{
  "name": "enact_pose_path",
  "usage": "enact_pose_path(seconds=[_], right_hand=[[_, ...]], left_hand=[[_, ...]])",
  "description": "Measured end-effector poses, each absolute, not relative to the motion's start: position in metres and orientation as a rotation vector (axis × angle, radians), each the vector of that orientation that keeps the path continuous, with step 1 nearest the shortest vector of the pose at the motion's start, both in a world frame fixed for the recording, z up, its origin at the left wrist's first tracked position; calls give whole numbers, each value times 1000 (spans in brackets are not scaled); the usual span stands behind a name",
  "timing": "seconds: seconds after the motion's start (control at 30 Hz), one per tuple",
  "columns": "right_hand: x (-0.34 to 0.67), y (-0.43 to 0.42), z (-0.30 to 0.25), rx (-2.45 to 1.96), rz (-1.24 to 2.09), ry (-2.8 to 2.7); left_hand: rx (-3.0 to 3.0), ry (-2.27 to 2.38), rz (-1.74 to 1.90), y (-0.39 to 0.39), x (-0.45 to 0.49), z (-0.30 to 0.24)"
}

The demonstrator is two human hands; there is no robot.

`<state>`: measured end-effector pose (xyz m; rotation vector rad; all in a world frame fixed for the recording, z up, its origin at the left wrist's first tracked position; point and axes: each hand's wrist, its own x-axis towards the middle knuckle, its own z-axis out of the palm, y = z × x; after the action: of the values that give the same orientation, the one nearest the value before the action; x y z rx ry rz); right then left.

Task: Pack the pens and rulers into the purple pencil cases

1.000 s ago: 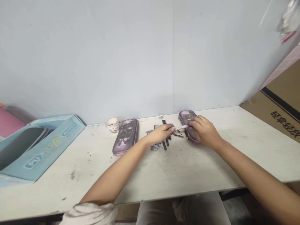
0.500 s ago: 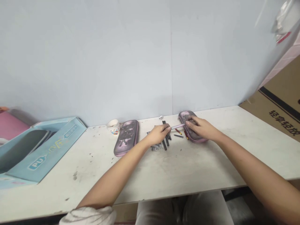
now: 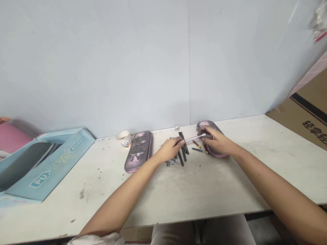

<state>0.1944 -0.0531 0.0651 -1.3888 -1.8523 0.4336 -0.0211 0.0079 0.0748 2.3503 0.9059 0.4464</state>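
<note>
A slim silvery pen [image 3: 193, 138] spans the gap between my hands, above the table. My left hand [image 3: 170, 149] is closed on its left end. The right end is pinched between thumb and fingers of my right hand [image 3: 216, 140], which is over a dark purple hard pencil case [image 3: 211, 124] and partly hides it. Several black sticks, perhaps pens [image 3: 181, 158], lie beside and under my left hand, with small grey pieces [image 3: 171, 162] near them. Between the hands lie a short red pencil [image 3: 196, 144] with a yellow end and a short dark stick [image 3: 197, 149].
A second dark pencil case [image 3: 139, 151] lies left of my left hand, with a paper cup [image 3: 124, 139] behind it. A small silvery object [image 3: 177, 128] sits near the wall. A light-blue box [image 3: 55, 166] occupies the table's left; a brown carton [image 3: 310, 105] stands at right.
My right hand's fingers have curled more around the pen's right end, and the pen tilts up slightly more to the right. My left hand keeps its hold. The view has shifted slightly.
</note>
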Motion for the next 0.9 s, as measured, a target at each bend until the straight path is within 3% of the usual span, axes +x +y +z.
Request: enact_pose_path(seconds=[0.4, 0.57, 0.73, 0.9], right_hand=[[193, -39, 55, -1371, 873, -1625], [205, -35, 49, -1544, 389, -1626], [211, -36, 38, -1573, -98, -1830], [201, -44, 44, -1481, -244, -1814]], left_hand=[[2288, 900, 419, 22, -19, 69], [2284, 888, 265, 45, -29, 64], [2986, 1211, 347, 50, -38, 63], [2976, 1165, 470, 34, -22, 68]])
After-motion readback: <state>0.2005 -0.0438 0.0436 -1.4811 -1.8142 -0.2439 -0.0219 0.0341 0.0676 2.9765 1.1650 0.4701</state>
